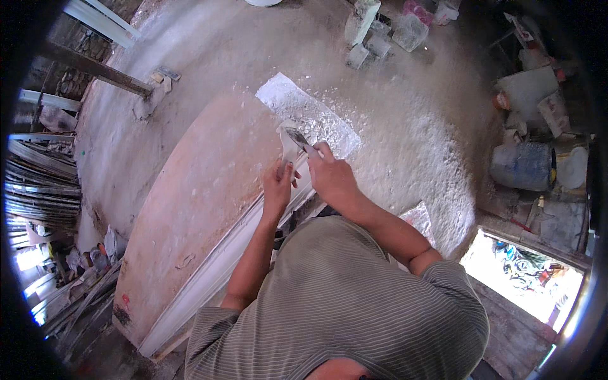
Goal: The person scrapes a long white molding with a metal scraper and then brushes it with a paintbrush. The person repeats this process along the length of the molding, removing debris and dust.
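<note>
My left hand [277, 185] is closed round a pale, whitish piece [289, 151] with a flared upper end; I cannot make out its exact kind. In my right hand [332, 176] is a putty knife [296, 137], its grey blade lying against the upper end of the pale piece. Both hands are over the near edge of a large pinkish-brown board [196, 171]. Just beyond them lies a white sheet [285, 95] strewn with white crumbs and powder. My fingers hide the lower part of the pale piece and most of the knife's handle.
Whitish blocks [410, 33] stand on the dusty floor [392, 107] at the far side. A dark post [95, 68] reaches in at the upper left. Bundled strips [41, 177] are stacked at the left. To the right lies a blue drum [522, 166], above a bright opening.
</note>
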Tool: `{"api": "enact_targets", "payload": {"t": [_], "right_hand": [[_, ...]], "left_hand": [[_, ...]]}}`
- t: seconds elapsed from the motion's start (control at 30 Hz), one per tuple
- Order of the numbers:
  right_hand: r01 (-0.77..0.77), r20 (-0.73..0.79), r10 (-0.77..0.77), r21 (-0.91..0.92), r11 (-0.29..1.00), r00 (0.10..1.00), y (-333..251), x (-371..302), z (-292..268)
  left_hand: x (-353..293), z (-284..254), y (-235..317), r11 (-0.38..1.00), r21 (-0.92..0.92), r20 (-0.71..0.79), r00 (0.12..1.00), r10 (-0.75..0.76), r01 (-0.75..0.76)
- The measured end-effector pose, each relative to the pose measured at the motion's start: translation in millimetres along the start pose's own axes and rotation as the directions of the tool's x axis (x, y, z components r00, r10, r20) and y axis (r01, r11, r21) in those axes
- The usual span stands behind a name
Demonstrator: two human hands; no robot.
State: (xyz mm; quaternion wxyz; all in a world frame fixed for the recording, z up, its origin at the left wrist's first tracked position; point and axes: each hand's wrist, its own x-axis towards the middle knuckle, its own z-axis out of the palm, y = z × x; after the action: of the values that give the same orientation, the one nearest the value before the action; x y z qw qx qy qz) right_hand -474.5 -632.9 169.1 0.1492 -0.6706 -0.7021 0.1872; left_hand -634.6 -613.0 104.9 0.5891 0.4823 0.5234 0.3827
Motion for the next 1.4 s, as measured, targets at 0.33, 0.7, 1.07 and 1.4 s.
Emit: {"api": "enact_targets", "payload": {"t": [0.33, 0.7, 1.07, 1.4], "right_hand": [[0.121, 0.064, -0.112, -0.150, 0.981, 0.992, -32, -24, 4], [0.106, 0.012, -0.105, -0.120, 0.987, 0.994, -10, -2, 18], [0.143, 0.069, -0.135, -0.124, 0.982, 0.988, -29, -10, 9], [-0.026, -0.140, 0.082, 0.359, 0.933, 0.987, 35, 42, -10]], "left_hand": [[4, -6, -9, 0.999, 0.028, -0.106, 0.994, 0.041, -0.039], [-16, 1, 3, 0.987, 0.153, -0.037, 0.999, -0.040, 0.045], [-15, -6, -19, 0.986, 0.161, -0.098, 0.993, 0.066, -0.049], [-1, -27, -4, 0.943, -0.236, 0.067, 0.972, -0.224, 0.234]]}}
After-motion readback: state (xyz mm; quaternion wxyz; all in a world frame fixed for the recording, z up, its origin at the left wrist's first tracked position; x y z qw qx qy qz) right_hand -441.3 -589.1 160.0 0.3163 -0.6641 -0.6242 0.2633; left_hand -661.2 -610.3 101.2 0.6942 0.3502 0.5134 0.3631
